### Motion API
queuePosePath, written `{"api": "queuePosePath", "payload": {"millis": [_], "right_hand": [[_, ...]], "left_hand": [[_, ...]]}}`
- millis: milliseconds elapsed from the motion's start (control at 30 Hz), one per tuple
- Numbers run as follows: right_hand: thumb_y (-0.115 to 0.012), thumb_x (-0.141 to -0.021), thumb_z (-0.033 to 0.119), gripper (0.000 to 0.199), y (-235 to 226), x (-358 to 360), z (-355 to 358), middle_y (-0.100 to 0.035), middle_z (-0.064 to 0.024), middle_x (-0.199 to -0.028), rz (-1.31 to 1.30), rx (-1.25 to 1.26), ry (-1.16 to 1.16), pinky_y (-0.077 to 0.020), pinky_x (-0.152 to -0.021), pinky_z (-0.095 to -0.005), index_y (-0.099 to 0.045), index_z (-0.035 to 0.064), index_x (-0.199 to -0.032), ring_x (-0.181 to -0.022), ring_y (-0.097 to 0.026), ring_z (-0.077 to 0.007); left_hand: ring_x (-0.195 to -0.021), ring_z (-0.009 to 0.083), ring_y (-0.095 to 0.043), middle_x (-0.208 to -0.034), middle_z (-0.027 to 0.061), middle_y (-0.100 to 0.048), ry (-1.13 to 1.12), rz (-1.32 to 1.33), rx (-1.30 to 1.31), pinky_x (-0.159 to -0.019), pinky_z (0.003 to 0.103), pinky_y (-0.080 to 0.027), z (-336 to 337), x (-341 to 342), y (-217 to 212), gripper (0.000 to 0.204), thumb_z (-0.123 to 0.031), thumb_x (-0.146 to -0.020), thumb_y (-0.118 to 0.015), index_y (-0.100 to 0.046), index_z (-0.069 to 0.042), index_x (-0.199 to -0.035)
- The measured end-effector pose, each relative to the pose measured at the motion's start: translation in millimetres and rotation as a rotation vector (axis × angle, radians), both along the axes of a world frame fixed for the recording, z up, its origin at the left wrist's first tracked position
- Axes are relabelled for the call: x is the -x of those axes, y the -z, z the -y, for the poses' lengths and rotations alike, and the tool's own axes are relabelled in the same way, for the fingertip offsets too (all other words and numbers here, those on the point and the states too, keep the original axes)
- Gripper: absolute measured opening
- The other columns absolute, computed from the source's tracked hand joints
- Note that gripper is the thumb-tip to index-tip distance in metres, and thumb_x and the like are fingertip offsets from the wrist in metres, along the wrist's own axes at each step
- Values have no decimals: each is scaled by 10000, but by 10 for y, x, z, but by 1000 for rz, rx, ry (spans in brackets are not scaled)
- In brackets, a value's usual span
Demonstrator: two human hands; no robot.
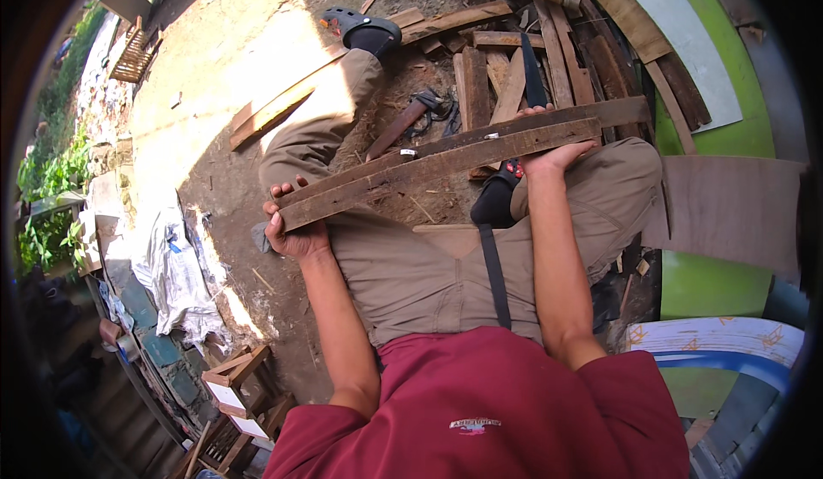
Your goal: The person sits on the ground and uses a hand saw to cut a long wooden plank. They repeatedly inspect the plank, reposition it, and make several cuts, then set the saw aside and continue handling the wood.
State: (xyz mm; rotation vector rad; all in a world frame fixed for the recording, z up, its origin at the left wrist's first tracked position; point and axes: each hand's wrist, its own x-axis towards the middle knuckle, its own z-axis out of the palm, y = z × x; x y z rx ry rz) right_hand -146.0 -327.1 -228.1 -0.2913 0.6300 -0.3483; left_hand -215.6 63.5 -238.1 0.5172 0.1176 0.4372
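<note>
Two long, dark brown wooden planks (446, 169) lie against each other across my lap, slightly slanted up to the right. The farther plank (624, 114) reaches past the nearer one on the right. My left hand (297, 235) is wrapped around their left end, thumb on the near side and fingers beyond. Under the right part, my right hand (551, 158) grips the planks, its fingertips showing over the far edge. Small white bits (407, 152) show at the planks' upper edges.
Offcuts and boards (473, 85) are piled beyond my feet, with a dark tapering strip (532, 72) among them. Green and brown sheets (729, 209) lie at the right. A white sack (180, 282) and a small wooden frame (240, 385) stand left. Sunlight hits the ground.
</note>
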Motion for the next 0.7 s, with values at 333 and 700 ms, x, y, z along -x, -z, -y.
{"api": "queuePosePath", "payload": {"millis": [333, 700], "right_hand": [[-184, -736, 921, 940, 30, -23, 91, -574, -113, -709, -29, 32, 51, -488, -721, -452, -556, 58, -754, -659, -556, -281], [-183, -735, 928, 934, 0, -32, 34, -568, -110, -715, -94, 19, 85, -489, -707, -442, -541, 65, -743, -653, -547, -276]], "left_hand": [[-1131, 233, -576, -1115, 54, -578, 65, 17, -26, -1165, 548, -314, 27, -15, -42, 89, -133, -708, -585, -540, -126, -784], [-1077, 230, -581, -1086, 59, -592, 76, 16, -16, -1167, 560, -302, 27, -55, -23, 79, -140, -730, -585, -559, -130, -805]]}}
